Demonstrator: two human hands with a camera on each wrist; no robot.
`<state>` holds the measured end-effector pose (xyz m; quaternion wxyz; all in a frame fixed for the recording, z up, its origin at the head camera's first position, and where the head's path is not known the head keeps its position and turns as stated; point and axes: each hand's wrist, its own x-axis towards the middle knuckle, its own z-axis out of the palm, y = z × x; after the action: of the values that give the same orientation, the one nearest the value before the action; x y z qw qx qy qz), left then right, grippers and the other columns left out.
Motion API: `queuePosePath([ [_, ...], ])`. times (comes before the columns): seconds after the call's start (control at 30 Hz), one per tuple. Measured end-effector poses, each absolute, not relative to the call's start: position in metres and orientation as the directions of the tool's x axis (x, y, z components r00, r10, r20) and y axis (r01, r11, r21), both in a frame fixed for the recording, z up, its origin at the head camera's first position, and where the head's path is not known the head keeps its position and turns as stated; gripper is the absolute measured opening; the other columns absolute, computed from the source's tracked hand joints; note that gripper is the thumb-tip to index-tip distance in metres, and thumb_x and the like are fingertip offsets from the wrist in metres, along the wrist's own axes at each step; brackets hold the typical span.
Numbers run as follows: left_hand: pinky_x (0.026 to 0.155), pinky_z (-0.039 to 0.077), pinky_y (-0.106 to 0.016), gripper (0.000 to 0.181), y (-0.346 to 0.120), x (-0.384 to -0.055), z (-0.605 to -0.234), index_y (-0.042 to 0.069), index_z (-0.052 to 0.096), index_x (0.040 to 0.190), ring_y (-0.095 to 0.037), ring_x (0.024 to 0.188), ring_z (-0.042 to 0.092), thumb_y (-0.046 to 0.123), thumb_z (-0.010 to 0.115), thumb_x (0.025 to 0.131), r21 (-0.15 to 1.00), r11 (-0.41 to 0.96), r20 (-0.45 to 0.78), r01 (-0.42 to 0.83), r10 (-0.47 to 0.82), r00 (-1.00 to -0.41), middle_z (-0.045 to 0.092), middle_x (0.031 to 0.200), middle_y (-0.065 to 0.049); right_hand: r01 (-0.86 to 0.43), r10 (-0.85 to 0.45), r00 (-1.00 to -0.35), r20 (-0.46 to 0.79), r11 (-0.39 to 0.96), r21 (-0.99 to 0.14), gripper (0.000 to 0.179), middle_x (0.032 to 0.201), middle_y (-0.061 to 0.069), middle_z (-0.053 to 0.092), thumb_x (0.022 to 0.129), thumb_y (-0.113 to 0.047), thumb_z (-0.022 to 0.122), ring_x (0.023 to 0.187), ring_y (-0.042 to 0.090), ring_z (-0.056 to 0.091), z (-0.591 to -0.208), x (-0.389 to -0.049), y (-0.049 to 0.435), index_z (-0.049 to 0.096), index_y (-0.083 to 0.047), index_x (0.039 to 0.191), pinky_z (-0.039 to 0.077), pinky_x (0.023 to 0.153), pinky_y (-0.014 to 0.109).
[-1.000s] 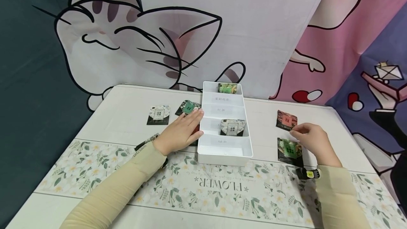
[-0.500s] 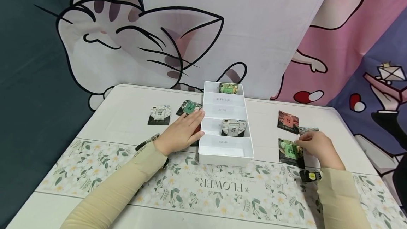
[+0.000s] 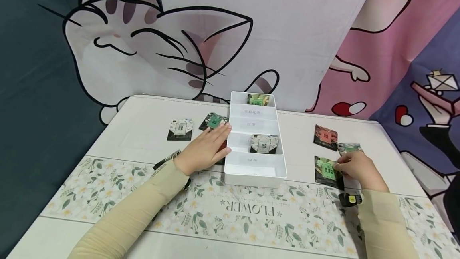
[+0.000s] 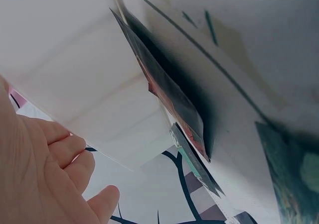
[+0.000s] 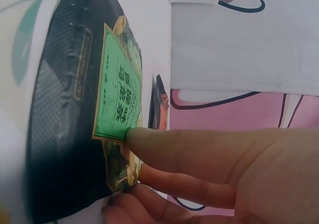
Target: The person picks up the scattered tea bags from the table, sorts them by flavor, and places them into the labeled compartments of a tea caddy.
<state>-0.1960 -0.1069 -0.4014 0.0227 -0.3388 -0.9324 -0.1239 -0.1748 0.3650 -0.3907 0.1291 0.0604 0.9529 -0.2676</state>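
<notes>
My left hand (image 3: 205,151) rests at the left rim of a white compartment box (image 3: 255,182), its fingers nearly straight. In the left wrist view, its fingertips lie along the box's wall. On the right, my right hand (image 3: 359,167) pinches the edge of a black tea sachet with a green label (image 3: 325,173). In the right wrist view, the thumb presses on the green label (image 5: 118,89) and the other fingers curl at the sachet's edge. Inside the box stand a white-and-black sachet (image 3: 264,144) and, in the farthest compartment, a green-yellow sachet (image 3: 258,100).
A red-labelled sachet (image 3: 325,136) and a partly covered sachet (image 3: 349,148) lie beyond my right hand. Left of the box are a white-and-black sachet (image 3: 180,130), a teal-labelled one (image 3: 213,120) and a dark one (image 3: 167,159). A red sachet (image 4: 174,92) is partly hidden beside the box.
My right hand has moved from near the red-labelled sachet toward me, to the green-labelled one, uncovering another sachet behind it. The left hand has stayed at the box.
</notes>
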Motion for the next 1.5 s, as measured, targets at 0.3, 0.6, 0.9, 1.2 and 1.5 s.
queuePosePath([
  [0.3, 0.125, 0.014, -0.053, 0.069, -0.107, -0.197, -0.400, 0.004, 0.019, 0.162, -0.031, 0.154, 0.020, 0.046, 0.038, 0.110, 0.218, 0.738, 0.128, 0.639, 0.628, -0.768, 0.016, 0.168, -0.012, 0.221, 0.059, -0.950, -0.308, 0.821, -0.526, 0.032, 0.094, 0.022, 0.066, 0.089, -0.014, 0.074, 0.072, 0.022, 0.060, -0.392, -0.179, 0.369, 0.064, 0.012, 0.105, 0.052, 0.062, 0.034],
  [0.6, 0.123, 0.021, -0.056, 0.069, -0.108, -0.198, -0.402, 0.003, 0.021, 0.161, -0.031, 0.154, 0.021, 0.046, 0.037, 0.110, 0.204, 0.732, 0.142, 0.650, 0.634, -0.760, 0.018, 0.168, -0.013, 0.241, 0.060, -0.946, -0.320, 0.790, -0.564, 0.027, 0.090, 0.016, 0.067, 0.090, -0.013, 0.075, 0.072, 0.020, 0.061, -0.397, -0.179, 0.371, 0.065, 0.009, 0.102, 0.053, 0.063, 0.035],
  [0.9, 0.124, 0.016, -0.054, 0.069, -0.108, -0.196, -0.402, 0.003, 0.021, 0.161, -0.031, 0.154, 0.021, 0.045, 0.038, 0.110, 0.220, 0.732, 0.138, 0.645, 0.631, -0.763, 0.019, 0.167, -0.014, 0.259, 0.059, -0.918, -0.392, 0.837, -0.482, 0.045, 0.057, -0.002, 0.050, 0.092, -0.038, 0.073, 0.056, 0.018, 0.047, -0.397, -0.177, 0.367, 0.059, -0.009, 0.061, 0.041, 0.057, 0.033],
  [1.2, 0.124, 0.016, -0.054, 0.069, -0.108, -0.195, -0.402, 0.003, 0.021, 0.161, -0.032, 0.153, 0.021, 0.045, 0.039, 0.110, 0.224, 0.731, 0.139, 0.644, 0.630, -0.764, 0.019, 0.168, -0.013, 0.256, 0.045, -0.912, -0.408, 0.838, -0.482, 0.043, 0.050, -0.003, 0.043, 0.092, -0.034, 0.072, 0.049, 0.015, 0.040, -0.401, -0.176, 0.360, 0.058, -0.011, 0.059, 0.039, 0.056, 0.032],
  [1.5, 0.125, 0.015, -0.053, 0.069, -0.107, -0.194, -0.400, 0.004, 0.021, 0.161, -0.030, 0.154, 0.019, 0.045, 0.039, 0.109, 0.235, 0.730, 0.139, 0.642, 0.628, -0.766, 0.018, 0.168, -0.013, 0.225, 0.025, -0.930, -0.368, 0.828, -0.514, 0.033, 0.076, 0.003, 0.058, 0.096, -0.030, 0.070, 0.069, 0.019, 0.054, -0.396, -0.176, 0.359, 0.070, 0.001, 0.084, 0.048, 0.063, 0.034],
])
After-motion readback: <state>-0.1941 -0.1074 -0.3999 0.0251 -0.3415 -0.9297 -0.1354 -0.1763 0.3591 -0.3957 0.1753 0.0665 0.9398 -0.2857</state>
